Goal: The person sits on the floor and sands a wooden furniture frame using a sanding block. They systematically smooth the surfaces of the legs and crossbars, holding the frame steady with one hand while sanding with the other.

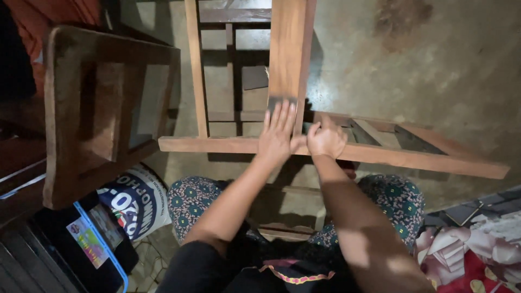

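A wooden frame [380, 156] of rails and slats lies across my knees on a concrete floor. An upright plank [288, 49] rises from it. My left hand [277, 133] lies flat, fingers spread, on the plank, pressing a dark sheet of sandpaper [281, 101] against the wood. My right hand [325, 138] is closed in a fist beside it, gripping the edge where the plank meets the front rail.
A wooden chair frame [81, 108] stands at the left. Below it are a white printed sack [138, 201] and a dark box with a blue rim [92, 244]. Flowered cloth [477, 255] lies at the lower right. Bare concrete floor [434, 65] spreads at the upper right.
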